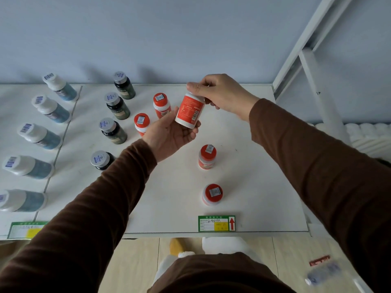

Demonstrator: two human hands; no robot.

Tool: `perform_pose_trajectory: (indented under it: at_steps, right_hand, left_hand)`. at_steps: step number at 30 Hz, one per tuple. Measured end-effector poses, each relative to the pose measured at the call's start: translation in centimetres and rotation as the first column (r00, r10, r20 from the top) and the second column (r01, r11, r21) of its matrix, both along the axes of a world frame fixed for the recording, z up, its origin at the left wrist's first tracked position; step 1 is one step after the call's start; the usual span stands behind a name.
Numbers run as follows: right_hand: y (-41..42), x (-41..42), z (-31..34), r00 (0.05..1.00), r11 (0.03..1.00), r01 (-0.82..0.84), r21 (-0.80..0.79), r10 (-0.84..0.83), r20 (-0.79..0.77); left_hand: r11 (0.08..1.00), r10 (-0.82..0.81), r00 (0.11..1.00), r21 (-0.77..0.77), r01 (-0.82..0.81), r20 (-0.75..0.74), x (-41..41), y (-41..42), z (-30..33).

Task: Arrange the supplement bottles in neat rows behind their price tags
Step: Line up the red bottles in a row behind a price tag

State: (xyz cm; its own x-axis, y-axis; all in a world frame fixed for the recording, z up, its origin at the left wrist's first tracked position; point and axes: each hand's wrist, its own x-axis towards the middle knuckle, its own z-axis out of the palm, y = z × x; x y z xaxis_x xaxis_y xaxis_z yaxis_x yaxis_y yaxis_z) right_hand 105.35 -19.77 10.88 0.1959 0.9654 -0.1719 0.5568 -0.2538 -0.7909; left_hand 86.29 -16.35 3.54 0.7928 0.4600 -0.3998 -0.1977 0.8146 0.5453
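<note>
1. Head view: a person in brown sleeves holds an orange-labelled supplement bottle [189, 109] in the air above a white shelf [254, 166], both hands on it.
2. The right hand [222, 95] grips the bottle's top end, thumb and fingers curled round the cap, which is hidden beneath them.
3. The left hand [170, 134] cups the bottle's lower end from below, palm up, its fingers bent round the white base and its thumb lying against the label's edge.
4. The held bottle is tilted, its barcode and printed text facing the camera.
5. Four more orange-capped bottles stand upright on the shelf. Two of them, the far-left bottle [161, 104] and the near-left bottle [142, 123], stand just left of the left hand, the nearer one partly hidden by it.
6. The other two, the middle bottle [207, 156] and the front bottle [212, 194], stand one behind the other, in line behind a green-bordered price tag [216, 223] with a red arrow at the shelf's front edge.
7. A row of four dark bottles [116, 107] with silver caps runs front to back left of the orange ones; the left sleeve covers part of the nearest.
8. Further left, five blue-labelled bottles [49, 108] with white caps form another row, behind a second price tag [25, 229] partly covered by the left arm.
9. Below the shelf, a tiled floor [135, 261] shows, with a clear plastic bottle [322, 272] lying on it at lower right.
</note>
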Motion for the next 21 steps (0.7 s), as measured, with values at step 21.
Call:
perform_pose_trajectory:
  at_steps: [21]
  right_hand:
    - [-1.2,0.7,-5.8,0.795,0.954,-0.277,-0.111,0.292,0.531]
  left_hand:
    - [-0.079,0.583,0.387,0.424,0.902,-0.715,1.9,1.0,-1.3]
